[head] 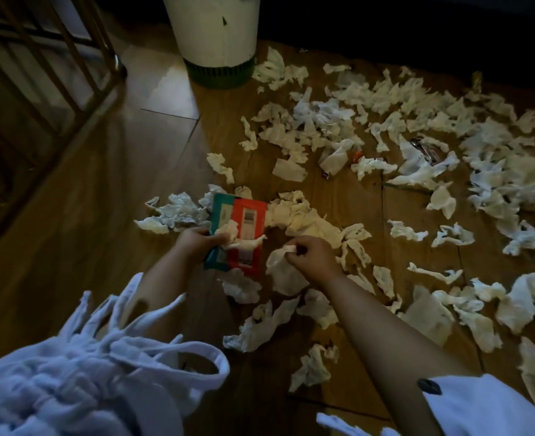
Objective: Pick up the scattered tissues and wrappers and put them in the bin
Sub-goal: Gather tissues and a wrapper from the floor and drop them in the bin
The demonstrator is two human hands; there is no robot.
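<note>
Across a dim wooden floor point(102, 190) strewn with tissues point(323, 127), the bin point(216, 36) well apart, your left hand point(197, 242) clutched a teal-and-red wrapper point(244, 215) while your right hand point(310, 254) pinched a crumpled tissue point(283, 273); overstuffed fists risked shedding scraps on the way.

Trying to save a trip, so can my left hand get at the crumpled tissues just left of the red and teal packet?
Probably not: nothing blocks the way to those tissues, but the left hand grips the packet and a tissue, so its fingers look full.
</note>
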